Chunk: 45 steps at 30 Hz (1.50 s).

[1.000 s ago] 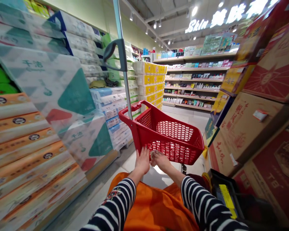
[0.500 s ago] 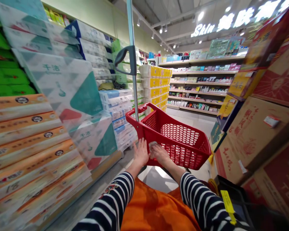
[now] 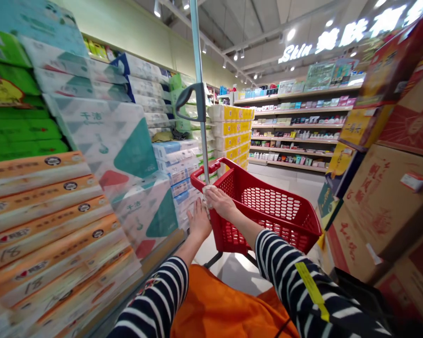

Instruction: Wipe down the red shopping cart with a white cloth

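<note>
Now the right hand (image 3: 220,203) sits at the top near corner of the red basket (image 3: 278,209), just beside the foot of the metal pole (image 3: 200,70). Its fingers are curled down and clamped on a white cloth (image 3: 207,190), which is pressed onto the basket's rim. Half a second ago this hand and the cloth were lower, on the outside of the near wall; a second ago they were lower still, near the bottom edge.

The left hand (image 3: 198,220) lies flat against the basket's outer wall below that corner, with its fingers straight, close together and holding nothing. Before, it rested beside the right hand at the same height; now the right hand is above it.

The view has also shifted, so the basket shows further right and more from the side than before. The grey handle (image 3: 192,101) on the pole stands well above both hands. Stacked tissue packs (image 3: 109,141) fill the left side and cardboard boxes (image 3: 380,202) the right. An orange garment (image 3: 218,305) shows between the striped sleeves.
</note>
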Available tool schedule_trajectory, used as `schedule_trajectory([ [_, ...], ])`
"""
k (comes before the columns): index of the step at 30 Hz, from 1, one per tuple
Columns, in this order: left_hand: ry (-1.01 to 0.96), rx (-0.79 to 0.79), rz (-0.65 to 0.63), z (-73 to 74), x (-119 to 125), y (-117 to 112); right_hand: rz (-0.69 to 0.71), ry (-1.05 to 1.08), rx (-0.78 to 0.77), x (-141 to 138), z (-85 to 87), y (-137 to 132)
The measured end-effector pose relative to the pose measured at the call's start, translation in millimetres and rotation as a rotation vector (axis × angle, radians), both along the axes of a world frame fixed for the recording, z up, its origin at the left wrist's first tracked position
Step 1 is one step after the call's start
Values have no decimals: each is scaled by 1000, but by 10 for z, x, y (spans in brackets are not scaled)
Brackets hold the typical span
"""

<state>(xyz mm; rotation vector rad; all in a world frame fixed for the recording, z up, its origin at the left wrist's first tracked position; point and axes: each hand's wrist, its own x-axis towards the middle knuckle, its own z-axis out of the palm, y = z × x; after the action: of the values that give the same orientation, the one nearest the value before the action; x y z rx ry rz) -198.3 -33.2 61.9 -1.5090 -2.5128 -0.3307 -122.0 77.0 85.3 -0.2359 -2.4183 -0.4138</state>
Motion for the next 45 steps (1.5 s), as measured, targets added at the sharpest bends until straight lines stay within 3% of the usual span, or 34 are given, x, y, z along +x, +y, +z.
schedule_trajectory([
  [4,14,-35,1,-56,-33,-73,42,-123,-24,101,-580,-114],
  [6,19,-35,12,2,-89,-74,69,-119,-8,111,-642,-131],
  [7,16,-19,23,66,-127,-60,76,-96,6,90,-569,-121],
  [9,10,46,45,255,-216,-2,69,-6,36,0,-212,-74],
  [13,14,200,64,699,-347,152,31,268,107,-270,988,73],
  [15,31,253,43,840,-353,199,-3,309,143,-372,1516,157],
  [17,47,274,8,887,-321,207,-34,302,163,-416,1810,234],
  [18,44,268,-3,877,-297,197,-46,279,171,-416,1850,265],
  [19,33,252,-5,849,-270,181,-52,243,181,-400,1820,286],
  [21,11,209,3,759,-218,137,-43,149,197,-334,1580,295],
  [26,42,122,-39,539,-132,69,53,-72,139,-76,603,168],
  [28,41,90,-58,513,-102,76,45,-52,70,12,330,114],
  [32,70,37,-92,547,5,143,-193,204,-134,143,45,94],
  [36,155,-22,-197,548,155,286,-367,187,-230,389,-260,143],
  [41,211,-116,-313,444,227,477,-473,161,-107,1243,-753,178],
  [45,226,-77,-337,402,214,502,-584,143,-65,2044,-988,215],
])
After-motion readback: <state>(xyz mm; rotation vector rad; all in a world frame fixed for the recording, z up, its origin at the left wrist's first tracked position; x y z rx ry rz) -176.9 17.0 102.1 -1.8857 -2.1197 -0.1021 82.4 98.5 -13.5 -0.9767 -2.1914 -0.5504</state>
